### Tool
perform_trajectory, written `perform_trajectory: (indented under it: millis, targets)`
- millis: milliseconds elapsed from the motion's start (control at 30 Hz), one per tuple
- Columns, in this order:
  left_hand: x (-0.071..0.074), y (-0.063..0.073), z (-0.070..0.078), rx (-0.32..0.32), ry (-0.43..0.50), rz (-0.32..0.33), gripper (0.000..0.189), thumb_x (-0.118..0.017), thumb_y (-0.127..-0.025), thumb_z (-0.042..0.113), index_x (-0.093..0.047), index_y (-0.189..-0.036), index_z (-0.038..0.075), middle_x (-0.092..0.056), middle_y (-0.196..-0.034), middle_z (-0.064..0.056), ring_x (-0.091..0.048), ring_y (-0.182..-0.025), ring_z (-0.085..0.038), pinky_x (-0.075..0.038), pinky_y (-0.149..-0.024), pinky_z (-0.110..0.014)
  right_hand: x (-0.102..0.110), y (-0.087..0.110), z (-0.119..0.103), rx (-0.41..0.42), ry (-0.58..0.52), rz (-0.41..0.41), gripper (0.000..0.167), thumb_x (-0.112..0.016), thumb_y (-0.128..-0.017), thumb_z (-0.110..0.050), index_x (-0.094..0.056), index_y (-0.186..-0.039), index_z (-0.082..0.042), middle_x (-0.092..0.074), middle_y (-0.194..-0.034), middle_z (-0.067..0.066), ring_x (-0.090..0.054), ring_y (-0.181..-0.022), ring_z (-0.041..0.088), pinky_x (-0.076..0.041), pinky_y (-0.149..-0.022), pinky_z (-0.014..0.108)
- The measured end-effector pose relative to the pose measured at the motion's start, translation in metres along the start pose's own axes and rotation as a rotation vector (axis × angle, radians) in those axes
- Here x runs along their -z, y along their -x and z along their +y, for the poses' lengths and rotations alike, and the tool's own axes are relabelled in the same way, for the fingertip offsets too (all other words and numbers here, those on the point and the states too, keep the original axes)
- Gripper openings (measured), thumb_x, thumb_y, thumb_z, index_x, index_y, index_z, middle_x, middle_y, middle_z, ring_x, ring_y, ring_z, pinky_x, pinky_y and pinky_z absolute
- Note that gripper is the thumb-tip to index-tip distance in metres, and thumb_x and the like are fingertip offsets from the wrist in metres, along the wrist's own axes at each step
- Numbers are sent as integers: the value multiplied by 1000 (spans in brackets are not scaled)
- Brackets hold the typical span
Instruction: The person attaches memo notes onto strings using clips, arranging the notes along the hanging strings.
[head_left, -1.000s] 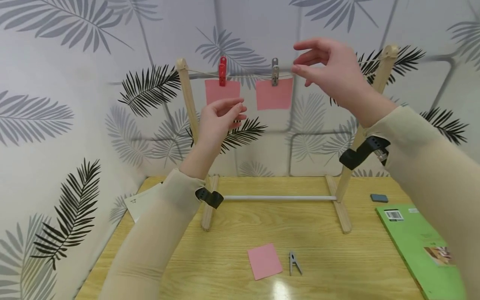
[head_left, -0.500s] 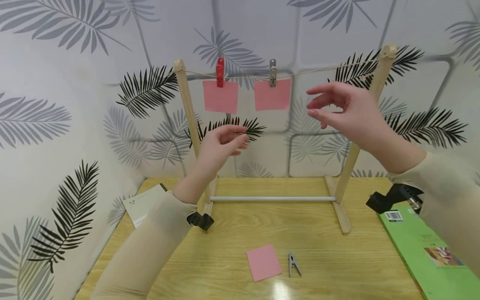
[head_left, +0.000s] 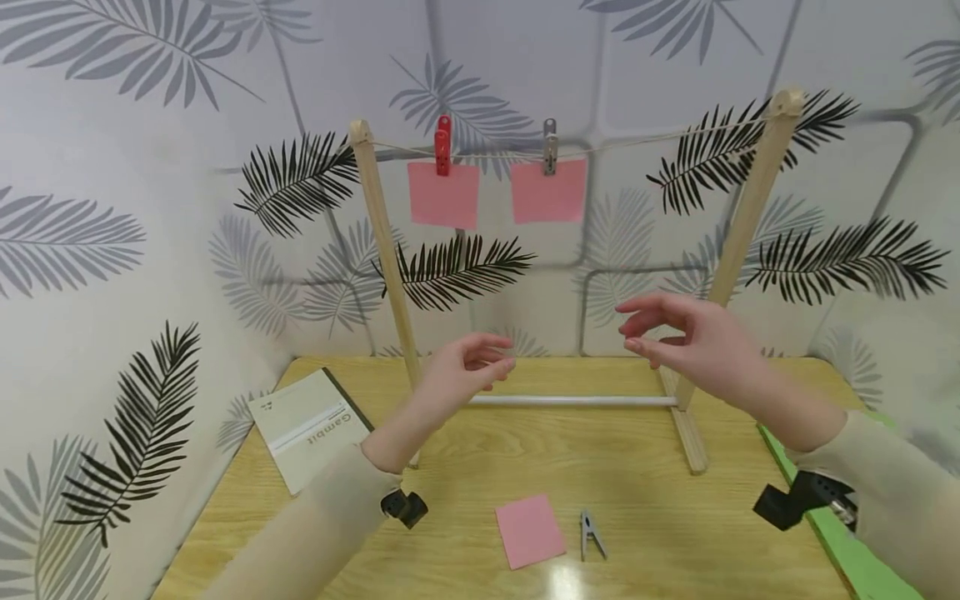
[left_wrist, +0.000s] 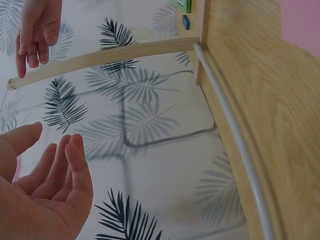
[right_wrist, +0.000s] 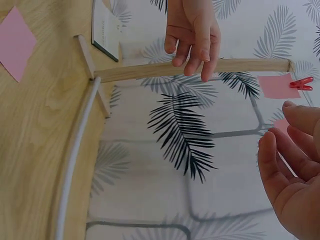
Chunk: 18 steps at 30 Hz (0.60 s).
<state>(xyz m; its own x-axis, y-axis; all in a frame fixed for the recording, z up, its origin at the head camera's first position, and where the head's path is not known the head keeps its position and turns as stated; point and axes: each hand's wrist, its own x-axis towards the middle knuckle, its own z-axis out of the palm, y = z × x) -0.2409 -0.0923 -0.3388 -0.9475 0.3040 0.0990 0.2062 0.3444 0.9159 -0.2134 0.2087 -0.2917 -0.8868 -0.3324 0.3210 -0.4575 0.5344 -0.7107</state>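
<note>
Two pink paper squares hang from a string, the left one under a red clothespin, the right one under a grey clothespin. Below them, my left hand hovers over the table's back part, fingers loosely bent and holding nothing. My right hand is in the air before the right post, thumb and fingers apart with nothing between them. On the table lie a third pink paper square and, just right of it, a loose grey clothespin.
The string runs between two wooden posts, left and right, joined low down by a white rod. A notebook lies at the left, and a green flat item at the right, partly behind my sleeve.
Both hands have come down from the string's height toward the table, empty. The left hanging paper, partly covered before, now shows whole. The papers and clothespins stay in place.
</note>
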Motion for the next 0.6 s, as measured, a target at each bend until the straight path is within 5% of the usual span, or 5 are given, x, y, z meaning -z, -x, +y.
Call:
perform_trajectory:
  millis: [267,600]
  targets:
    - [-17,15,-34,3,-57,-51,30,-71,-93,17,-67,-121,9,-73,-105,-10,-70,-87,-17,-57,-72,-26,-32,25,32,-45,-87,-58,36,-71,-92,-13,-63,-127,-9,-70,-105,8,-65,-89,-1,-59,-68,25]
    - [-36,30,-72,47,-151,-110,31,-73,-91,22,-68,-120,12,-74,-102,-5,-68,-89,-16,-55,-73,-26,-62,45,62,-107,-148,-136,35,-71,-92,-16,-64,-125,-9,-71,-104,8,-66,-86,4,-58,-63,29]
